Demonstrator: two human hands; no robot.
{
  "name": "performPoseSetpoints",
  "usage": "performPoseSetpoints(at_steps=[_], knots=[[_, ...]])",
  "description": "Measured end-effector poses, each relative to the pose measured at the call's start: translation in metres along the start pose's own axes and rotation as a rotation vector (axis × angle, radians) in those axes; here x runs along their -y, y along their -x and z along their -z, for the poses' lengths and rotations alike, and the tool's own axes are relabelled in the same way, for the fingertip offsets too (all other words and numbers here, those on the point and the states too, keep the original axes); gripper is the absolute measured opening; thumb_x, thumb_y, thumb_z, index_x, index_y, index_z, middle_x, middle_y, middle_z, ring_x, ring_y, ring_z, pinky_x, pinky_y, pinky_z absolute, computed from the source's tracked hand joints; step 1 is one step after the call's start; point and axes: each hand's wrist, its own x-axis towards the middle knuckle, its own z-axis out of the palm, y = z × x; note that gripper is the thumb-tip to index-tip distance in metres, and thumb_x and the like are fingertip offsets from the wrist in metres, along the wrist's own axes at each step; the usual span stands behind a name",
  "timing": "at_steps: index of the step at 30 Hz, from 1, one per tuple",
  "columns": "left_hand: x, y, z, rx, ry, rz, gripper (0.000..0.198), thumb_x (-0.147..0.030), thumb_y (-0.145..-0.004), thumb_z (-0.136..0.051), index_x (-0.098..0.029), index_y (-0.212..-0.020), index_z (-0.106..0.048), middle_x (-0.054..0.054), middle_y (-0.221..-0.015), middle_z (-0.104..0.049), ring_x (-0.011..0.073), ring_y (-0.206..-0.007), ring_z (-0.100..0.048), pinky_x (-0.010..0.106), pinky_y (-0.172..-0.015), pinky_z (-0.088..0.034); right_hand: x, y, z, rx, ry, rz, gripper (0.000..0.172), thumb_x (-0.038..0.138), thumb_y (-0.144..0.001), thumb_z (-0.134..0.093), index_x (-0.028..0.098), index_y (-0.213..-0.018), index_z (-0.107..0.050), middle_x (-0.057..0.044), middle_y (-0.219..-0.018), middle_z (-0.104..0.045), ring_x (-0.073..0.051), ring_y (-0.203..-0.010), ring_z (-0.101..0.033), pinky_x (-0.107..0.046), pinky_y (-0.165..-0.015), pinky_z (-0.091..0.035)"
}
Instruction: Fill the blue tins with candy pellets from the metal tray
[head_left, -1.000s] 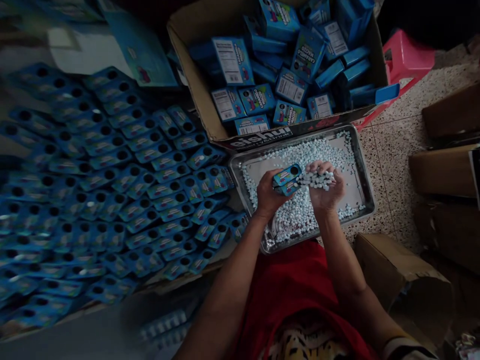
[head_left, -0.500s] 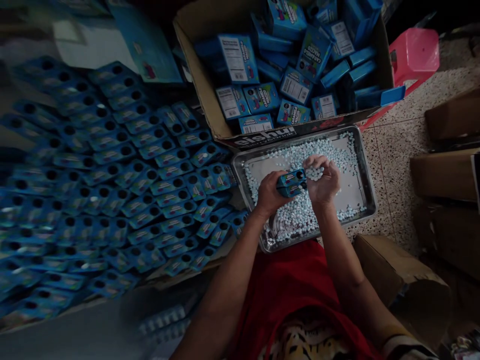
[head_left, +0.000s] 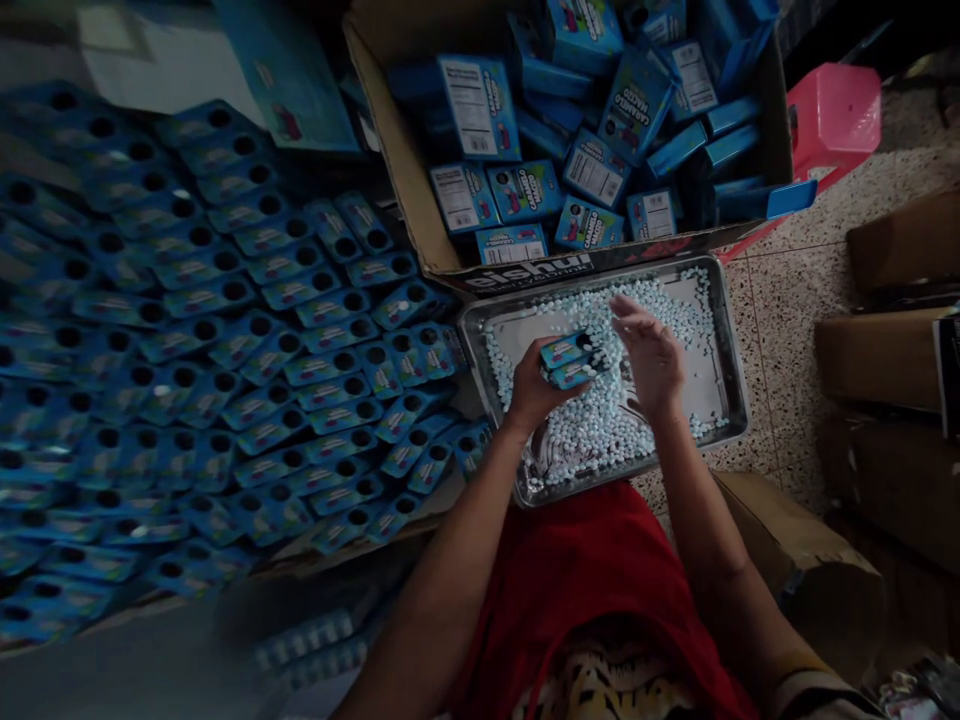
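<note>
My left hand [head_left: 534,388] grips two small blue candy boxes [head_left: 564,350] side by side, their round holes facing right. Pale blue candies [head_left: 581,435] lie spread over a metal tray [head_left: 739,385] beneath both hands, and some sit around the boxes' openings. Just right of the boxes, my right hand [head_left: 651,355] is over the tray with its fingers stretched out and apart. Nothing shows in its palm.
Behind the tray stands a cardboard carton [head_left: 397,150] full of closed blue boxes [head_left: 592,165]. Rows of blue boxes with round holes [head_left: 322,365] cover the surface at left. A pink stool [head_left: 832,120] and brown cartons [head_left: 877,355] are at right.
The candies cupped in my right hand have left it, and its fingers have straightened. My left hand has shifted slightly left with the two boxes, and candies now show at their openings.
</note>
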Motion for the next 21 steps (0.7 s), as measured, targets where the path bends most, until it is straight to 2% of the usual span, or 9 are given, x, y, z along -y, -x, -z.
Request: performPoseSetpoints(at_steps=[2,4,6,7,9,11,15,18,21], knots=[[0.008,-0.006,-0.003,-0.030,0.051,0.028,0.084,-0.056,-0.058,-0.105,-0.024,-0.124,-0.065,0.008,-0.114,-0.081,0.0315,-0.103,-0.081,0.054,-0.096,-0.068,0.000,-0.011,0.043,-0.135,0.313,0.101,0.022,0.048,-0.101,-0.068,0.029,-0.096,-0.078,-0.005,-0.145,-0.072,-0.025,-0.149,-0.060,-0.051,-0.123,-0.052],[0.014,-0.021,-0.006,-0.034,0.098,0.046,0.086,-0.059,-0.058,-0.105,-0.023,-0.125,-0.064,0.010,-0.119,-0.081,0.0310,-0.105,-0.081,0.054,-0.099,-0.068,-0.005,-0.026,0.085,-0.254,0.655,0.194,0.016,0.039,-0.097,-0.072,0.029,-0.106,-0.082,-0.007,-0.153,-0.070,-0.025,-0.159,-0.049,-0.053,-0.131,-0.044],[0.017,-0.040,-0.009,0.024,0.160,0.070,0.091,-0.057,-0.053,-0.108,-0.022,-0.126,-0.065,0.012,-0.128,-0.080,0.0315,-0.113,-0.081,0.054,-0.105,-0.067,-0.015,-0.041,0.115,-0.313,0.884,0.219,0.024,0.033,-0.095,-0.075,0.027,-0.117,-0.083,-0.010,-0.161,-0.066,-0.028,-0.166,-0.041,-0.058,-0.137,-0.032],[0.018,-0.049,-0.011,0.064,0.189,0.082,0.094,-0.055,-0.051,-0.109,-0.021,-0.127,-0.066,0.012,-0.131,-0.079,0.0319,-0.117,-0.080,0.054,-0.107,-0.066,-0.023,-0.049,0.122,-0.330,0.943,0.224,0.029,0.033,-0.095,-0.076,0.025,-0.123,-0.082,-0.011,-0.166,-0.063,-0.029,-0.168,-0.038,-0.059,-0.139,-0.028],[0.017,-0.063,-0.015,0.143,0.235,0.106,0.098,-0.050,-0.048,-0.111,-0.020,-0.130,-0.067,0.013,-0.136,-0.078,0.0325,-0.123,-0.078,0.052,-0.109,-0.066,-0.040,-0.065,0.121,-0.357,0.958,0.245,0.035,0.032,-0.097,-0.076,0.025,-0.130,-0.081,-0.010,-0.172,-0.058,-0.029,-0.170,-0.033,-0.059,-0.140,-0.024],[0.014,-0.071,-0.022,0.193,0.252,0.125,0.103,-0.045,-0.047,-0.112,-0.021,-0.136,-0.066,0.013,-0.140,-0.077,0.0326,-0.126,-0.078,0.051,-0.109,-0.067,-0.057,-0.078,0.105,-0.346,0.872,0.260,0.032,0.030,-0.097,-0.076,0.027,-0.128,-0.082,-0.009,-0.171,-0.059,-0.027,-0.170,-0.033,-0.055,-0.141,-0.024],[0.006,-0.066,-0.040,0.285,0.316,0.184,0.115,-0.036,-0.046,-0.112,-0.028,-0.149,-0.062,0.013,-0.153,-0.071,0.0346,-0.134,-0.075,0.052,-0.113,-0.065,-0.077,-0.086,0.067,-0.199,0.573,0.175,0.027,0.025,-0.092,-0.078,0.034,-0.116,-0.086,-0.004,-0.151,-0.072,-0.023,-0.158,-0.050,-0.049,-0.141,-0.028],[0.005,-0.052,-0.060,0.318,0.441,0.247,0.101,-0.037,-0.050,-0.110,-0.026,-0.141,-0.069,0.011,-0.155,-0.071,0.0363,-0.141,-0.072,0.053,-0.120,-0.061,-0.079,-0.073,0.058,-0.135,0.376,0.116,0.022,0.032,-0.094,-0.076,0.036,-0.113,-0.087,-0.001,-0.139,-0.076,-0.021,-0.149,-0.059,-0.043,-0.139,-0.033],[0.002,-0.034,-0.081,0.330,0.543,0.309,0.084,-0.047,-0.055,-0.107,-0.023,-0.129,-0.075,0.010,-0.135,-0.081,0.0383,-0.127,-0.078,0.056,-0.112,-0.065,-0.082,-0.051,0.059,-0.102,0.127,0.002,0.024,0.044,-0.092,-0.075,0.031,-0.109,-0.086,-0.001,-0.132,-0.080,-0.021,-0.140,-0.066,-0.040,-0.134,-0.042]])
